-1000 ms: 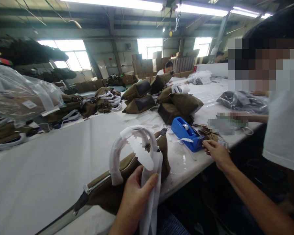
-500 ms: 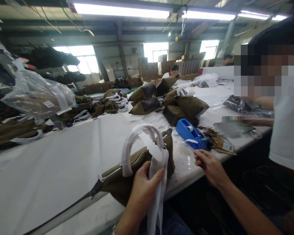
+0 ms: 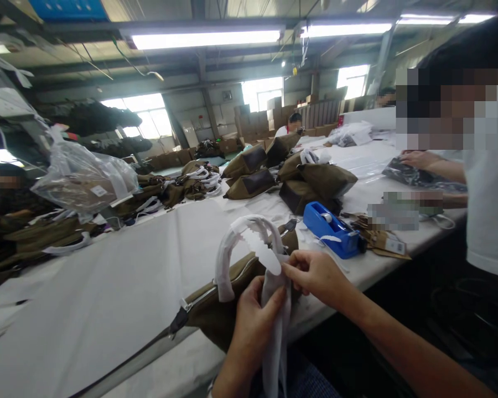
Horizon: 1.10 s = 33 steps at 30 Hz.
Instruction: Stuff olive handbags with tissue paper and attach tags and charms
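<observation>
An olive bag [image 3: 216,312] with a silver zipper lies at the near table edge, its strap trailing to the lower left. White wrapping [image 3: 225,271] covers its looped handles. My left hand [image 3: 255,315] is closed around a long white strip [image 3: 276,342] that hangs from the handles. Against the upper part of that strip, my right hand [image 3: 311,276] pinches with thumb and forefinger; what lies between the fingertips is too small to make out. A blue tape dispenser [image 3: 330,229] stands just beyond my right hand.
Several olive bags [image 3: 251,185] are piled at the back. Brown tags [image 3: 384,243] lie right of the dispenser. A plastic-wrapped bundle [image 3: 87,182] hangs at the left. A person in a white shirt [image 3: 489,215] works at the right.
My right hand has moved left from beside the tape dispenser to the white strip at the handles. My left hand still grips the strip. The view has shifted slightly.
</observation>
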Motion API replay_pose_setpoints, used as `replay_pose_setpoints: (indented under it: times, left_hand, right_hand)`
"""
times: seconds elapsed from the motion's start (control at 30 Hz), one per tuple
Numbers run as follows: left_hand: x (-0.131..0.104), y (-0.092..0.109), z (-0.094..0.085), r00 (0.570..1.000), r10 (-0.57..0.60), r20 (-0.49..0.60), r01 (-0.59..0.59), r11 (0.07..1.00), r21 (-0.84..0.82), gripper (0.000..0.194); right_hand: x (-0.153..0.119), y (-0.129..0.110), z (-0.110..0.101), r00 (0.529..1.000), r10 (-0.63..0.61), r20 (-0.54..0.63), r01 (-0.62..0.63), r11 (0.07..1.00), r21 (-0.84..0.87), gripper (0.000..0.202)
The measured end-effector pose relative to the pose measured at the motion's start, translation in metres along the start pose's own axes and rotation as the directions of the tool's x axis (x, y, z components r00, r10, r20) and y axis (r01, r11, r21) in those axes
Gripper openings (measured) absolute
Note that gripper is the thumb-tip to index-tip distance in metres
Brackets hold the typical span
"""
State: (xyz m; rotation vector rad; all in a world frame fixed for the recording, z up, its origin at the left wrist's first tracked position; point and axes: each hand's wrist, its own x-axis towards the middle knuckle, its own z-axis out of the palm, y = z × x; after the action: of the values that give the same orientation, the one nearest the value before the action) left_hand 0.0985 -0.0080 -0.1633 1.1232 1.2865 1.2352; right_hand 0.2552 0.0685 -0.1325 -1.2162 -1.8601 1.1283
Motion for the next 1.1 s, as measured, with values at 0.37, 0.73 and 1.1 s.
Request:
replay_pose_setpoints:
  times: [0.37, 0.73, 1.1]
  left_hand:
    - [-0.001, 0.004, -0.002, 0.985, -0.172, 0.029, 0.174, 0.972, -0.157, 0.049]
    - [0.001, 0.012, -0.001, 0.971, -0.226, 0.073, 0.237, 0.933, -0.27, 0.047]
    - [0.004, 0.02, -0.002, 0.971, -0.229, 0.062, 0.237, 0.933, -0.271, 0.052]
  right_hand:
    - [0.006, 0.035, -0.001, 0.983, 0.18, 0.046, -0.181, 0.983, 0.036, 0.059]
    - [-0.012, 0.062, 0.005, 0.987, 0.161, 0.015, -0.155, 0.911, 0.382, 0.059]
    - [-0.042, 0.026, 0.022, 0.993, 0.116, 0.014, -0.086, 0.645, 0.759, 0.051]
